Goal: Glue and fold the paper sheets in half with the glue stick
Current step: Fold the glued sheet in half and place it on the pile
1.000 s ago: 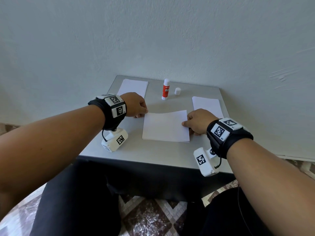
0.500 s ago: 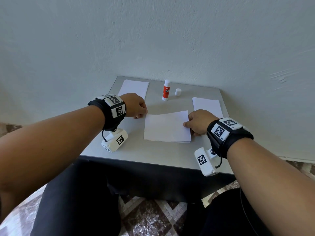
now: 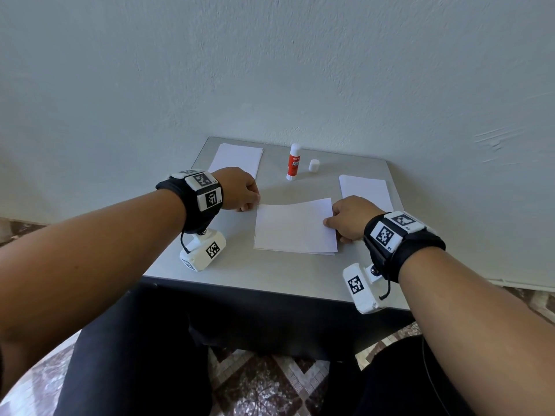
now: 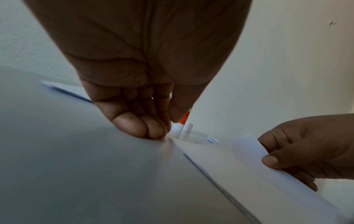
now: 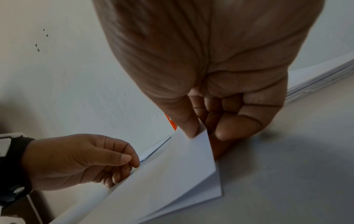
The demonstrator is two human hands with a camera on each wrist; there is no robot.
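The folded sheet (image 3: 295, 226) lies in the middle of the table (image 3: 270, 271), near the front, its upper flap bowed up off the lower one. On its right edge the right hand (image 3: 350, 219) has the lifted flap pinched between thumb and forefinger, the other fingers curled under beside it. Over at the far left corner, the left hand (image 3: 238, 189) sits with fingers curled tight, fingertips (image 4: 151, 131) down on the table right against the paper's corner; whether they actually nip the sheet I cannot tell.

Behind the sheet stands the glue stick (image 3: 293, 162), upright, red label, uncapped, and its small white cap (image 3: 313, 165) stands just beside it on the right. Both are well apart from the hands, near the wall (image 3: 270, 70).

Back left, a stack of flat sheets (image 3: 237, 157) lies partly hidden behind the left wrist. Back right, another pile of paper (image 3: 365, 189) lies just beyond the right hand's knuckles. No containers here.
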